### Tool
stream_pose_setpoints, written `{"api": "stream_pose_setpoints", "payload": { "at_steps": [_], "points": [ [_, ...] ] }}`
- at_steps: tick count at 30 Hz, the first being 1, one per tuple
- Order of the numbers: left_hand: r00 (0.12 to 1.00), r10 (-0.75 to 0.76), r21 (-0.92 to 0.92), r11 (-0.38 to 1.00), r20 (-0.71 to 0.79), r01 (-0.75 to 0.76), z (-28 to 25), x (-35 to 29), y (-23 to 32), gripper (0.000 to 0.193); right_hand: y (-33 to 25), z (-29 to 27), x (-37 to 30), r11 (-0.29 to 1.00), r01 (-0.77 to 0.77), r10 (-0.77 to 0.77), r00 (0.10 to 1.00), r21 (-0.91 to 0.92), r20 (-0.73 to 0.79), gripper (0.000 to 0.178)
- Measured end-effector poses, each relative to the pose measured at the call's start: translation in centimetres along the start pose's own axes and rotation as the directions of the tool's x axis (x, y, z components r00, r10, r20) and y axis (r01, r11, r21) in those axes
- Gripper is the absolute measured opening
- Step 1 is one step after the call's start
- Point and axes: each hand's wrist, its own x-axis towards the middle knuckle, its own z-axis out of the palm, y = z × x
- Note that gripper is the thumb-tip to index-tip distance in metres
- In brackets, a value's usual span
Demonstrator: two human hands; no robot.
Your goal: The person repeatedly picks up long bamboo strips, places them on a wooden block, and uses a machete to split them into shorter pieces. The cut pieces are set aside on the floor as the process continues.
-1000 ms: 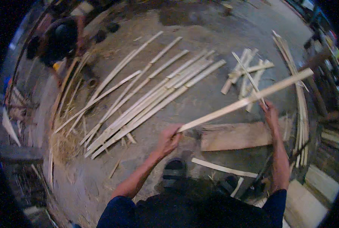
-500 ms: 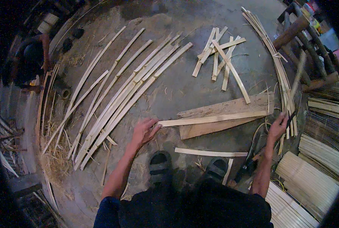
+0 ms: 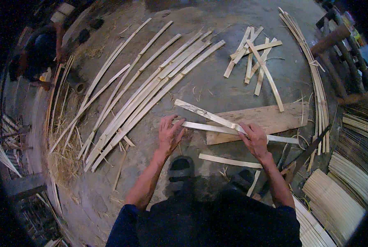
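My left hand (image 3: 170,135) is closed on the left end of a pale bamboo strip (image 3: 208,127), which runs to the right above a rough wooden board (image 3: 270,116). My right hand (image 3: 255,139) grips a second bamboo strip (image 3: 202,111) near its lower end. This second strip slants up to the left, crossing over the first near my right fingers. Beyond the right hand the first strip's far end shows over the board's lower edge. A dark blade with a wooden handle (image 3: 289,172), like a saw, lies beside my right forearm.
Long bamboo strips (image 3: 151,88) lie fanned out at the left, and short pieces (image 3: 256,57) are heaped at the far right. A tied bundle (image 3: 314,72) stands beyond the board. Slatted stacks (image 3: 334,201) are at the right. Another person (image 3: 42,51) is at the far left.
My right hand has moved left from the board's right end, bringing its strip down from the right to cross the one in my left hand. The whole view has shifted slightly.
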Motion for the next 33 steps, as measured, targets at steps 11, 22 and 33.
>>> {"api": "stream_pose_setpoints", "payload": {
  "at_steps": [11, 22, 33],
  "points": [
    [0.786, -0.488, -0.603, 0.515, 0.378, 0.61, -0.3, 1.3, -3.1, 0.048, 0.1, -3.1, 3.5, 0.994, 0.097, -0.1, 0.993, -0.05, -0.065, 0.043],
    [0.488, -0.835, -0.898, -0.017, 0.254, 0.439, 2.7, -2.2, -2.2, 0.02, 1.8, -2.0, 2.5, 0.974, 0.21, -0.197, 0.97, -0.083, 0.142, 0.044],
    [0.454, -0.877, -0.959, -0.023, 0.155, 0.283, 3.6, -1.9, -1.5, 0.022, 1.1, -1.0, 4.0, 0.974, 0.21, -0.188, 0.957, -0.083, 0.219, 0.038]
  ]
}}
